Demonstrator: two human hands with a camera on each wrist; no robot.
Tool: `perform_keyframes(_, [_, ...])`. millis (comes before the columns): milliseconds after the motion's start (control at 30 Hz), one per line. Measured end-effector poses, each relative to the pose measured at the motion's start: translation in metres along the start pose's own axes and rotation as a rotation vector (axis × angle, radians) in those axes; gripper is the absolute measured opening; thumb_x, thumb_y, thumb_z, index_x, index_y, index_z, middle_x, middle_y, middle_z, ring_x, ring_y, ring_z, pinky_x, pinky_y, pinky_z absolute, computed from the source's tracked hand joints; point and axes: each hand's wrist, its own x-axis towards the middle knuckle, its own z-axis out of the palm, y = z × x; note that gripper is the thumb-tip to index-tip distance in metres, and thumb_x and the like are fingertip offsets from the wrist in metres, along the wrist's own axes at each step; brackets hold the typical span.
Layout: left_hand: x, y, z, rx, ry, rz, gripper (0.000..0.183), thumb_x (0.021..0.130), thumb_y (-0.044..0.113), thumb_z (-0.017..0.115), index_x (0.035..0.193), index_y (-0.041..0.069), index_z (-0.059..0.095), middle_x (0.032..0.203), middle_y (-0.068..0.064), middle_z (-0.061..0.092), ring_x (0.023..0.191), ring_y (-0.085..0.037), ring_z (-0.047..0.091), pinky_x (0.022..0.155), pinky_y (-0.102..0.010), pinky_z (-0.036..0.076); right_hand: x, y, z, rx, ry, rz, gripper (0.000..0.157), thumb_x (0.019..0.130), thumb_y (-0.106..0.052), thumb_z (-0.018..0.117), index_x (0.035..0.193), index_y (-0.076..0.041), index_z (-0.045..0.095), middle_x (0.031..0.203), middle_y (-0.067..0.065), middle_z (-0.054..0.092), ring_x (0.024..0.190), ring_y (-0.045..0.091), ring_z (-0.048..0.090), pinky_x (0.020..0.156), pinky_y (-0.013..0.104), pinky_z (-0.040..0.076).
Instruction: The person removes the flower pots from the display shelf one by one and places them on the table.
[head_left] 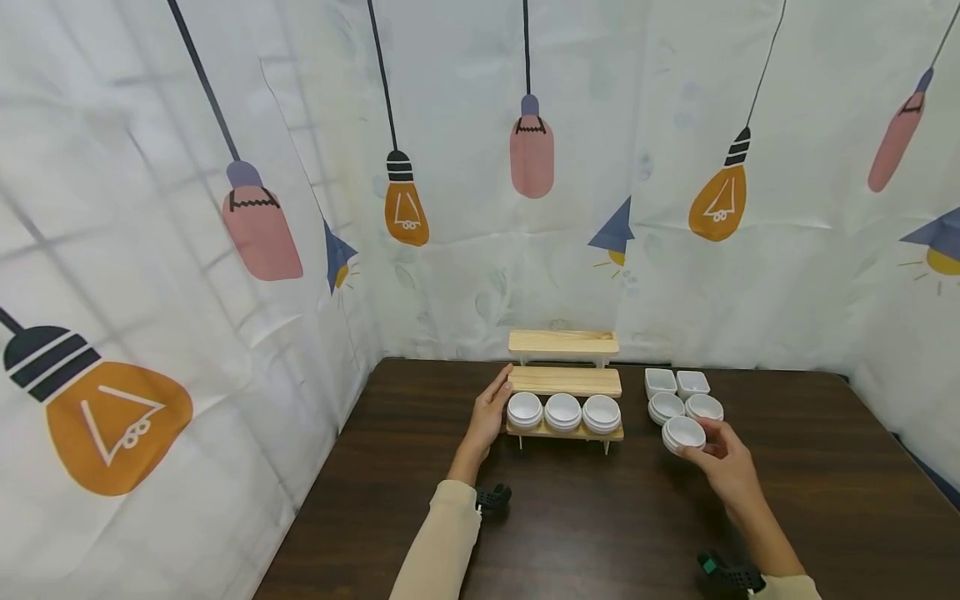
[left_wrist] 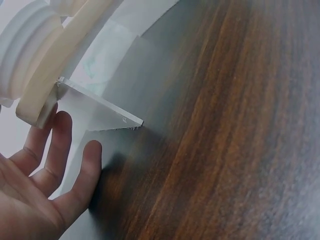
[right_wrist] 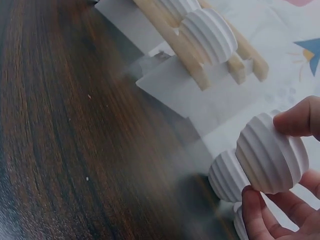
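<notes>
Beige sleeve [head_left: 789, 588], then R hand [head_left: 723, 468] clamped on wht bowl [head_left: 684, 432] btwn thumb [right_wrist: 299, 120] & fingers [right_wrist: 254, 212]

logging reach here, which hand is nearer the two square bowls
Right: the right hand grips a round bowl on the near side of the square bowls; the left hand is farther off, to their left, at the shelf.

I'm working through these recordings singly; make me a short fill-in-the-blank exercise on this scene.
1. The stepped, pale wooden stand carries ____ white, round, ribbed bowls on its lowest shelf.
2. The person's ____ hand holds another white, round, ribbed bowl.
3. The two farthest white bowls on the dark brown wooden table are ____ in outline, not round.
4. The person's other hand is at the stand's ____ end, as the wearer sees it.

Missing words: three; right; square; left.
</notes>
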Motion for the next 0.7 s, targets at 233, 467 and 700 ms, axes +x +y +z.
perform_keyframes(233, [0.000,0.002,0.000,0.022,0.000,-0.001,0.046,0.111,0.029,0.046,0.157,0.028,0.042,0.166,-0.008,0.036,0.147,-0.031,0.042,0.115,-0.052,0.042,0.003,0.006,0.003,0.002,-0.012,-0.016,0.055,0.091,-0.012,0.078,0.137,0.001,0.050,0.100,-0.030,0.055,0.085,-0.006,0.056,0.072,0.014,0.049])
perform_keyframes(467, [0.000,0.001,0.000,0.011,-0.004,0.012,0.046,0.111,0.028,0.046,0.157,0.026,0.042,0.167,-0.005,0.034,0.152,-0.029,0.034,0.121,-0.053,0.035,0.004,0.011,0.004,-0.002,-0.017,-0.006,0.056,0.089,-0.010,0.079,0.136,0.001,0.051,0.099,-0.031,0.055,0.085,-0.008,0.057,0.072,0.015,0.048])
perform_keyframes(700, [0.001,-0.001,0.000,0.010,0.000,0.010,0.048,0.111,0.027,0.046,0.158,0.023,0.041,0.166,-0.007,0.036,0.147,-0.032,0.042,0.115,-0.052,0.043,0.006,0.020,0.006,-0.009,-0.037,0.008,0.061,0.088,-0.013,0.082,0.138,0.000,0.050,0.101,-0.032,0.055,0.087,-0.010,0.059,0.073,0.014,0.048])
